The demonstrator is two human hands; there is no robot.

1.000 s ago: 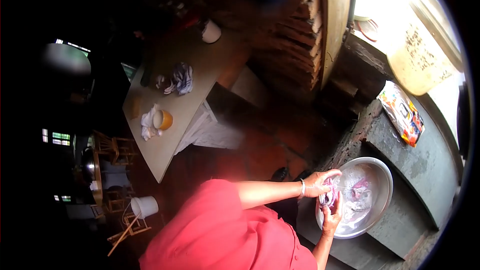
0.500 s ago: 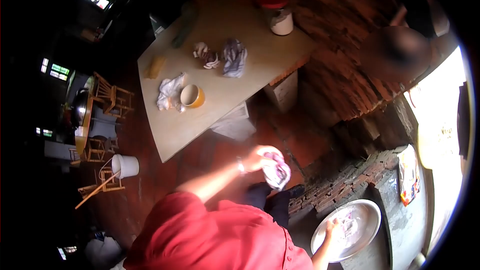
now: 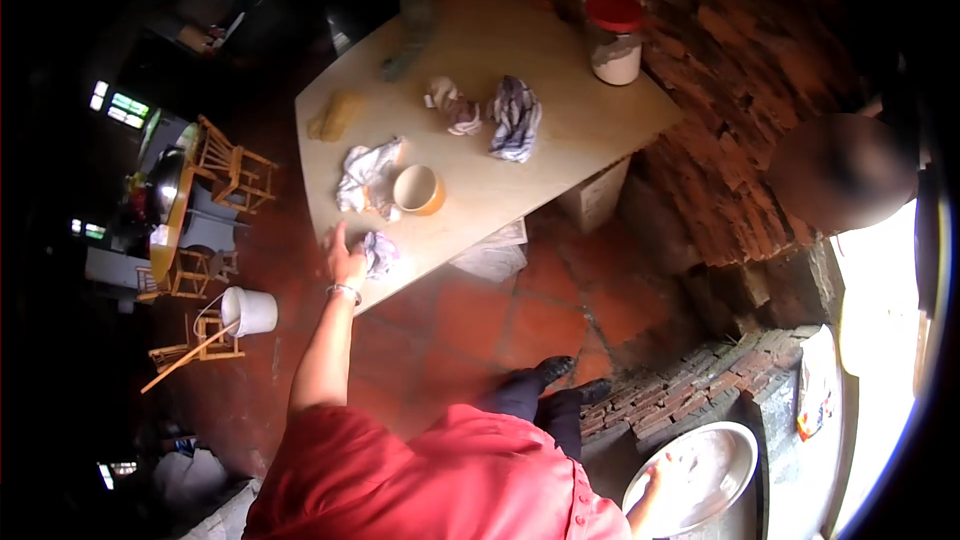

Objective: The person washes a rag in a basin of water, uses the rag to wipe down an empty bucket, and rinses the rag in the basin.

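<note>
Fingers splayed beside a crumpled cloth

The left hand, the nearer one, looks open and empty at the table's near corner. The cloth lies just to its right, without a clear long axis; whether they touch is unclear. The right hand blurs against the basin, its grip unreadable.

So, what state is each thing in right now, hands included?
Left hand: open, close beside the purplish cloth
Purplish cloth: crumpled, on the table
White cloth: crumpled
Striped cloth: crumpled
Brown-and-white cloth: crumpled
Cup: upright, uncovered
Jar: red lid on, pale contents inside
Right hand: at the basin, grip unclear
Basin: uncovered, contents unclear
Packet: too blurred to tell open or sealed
</note>
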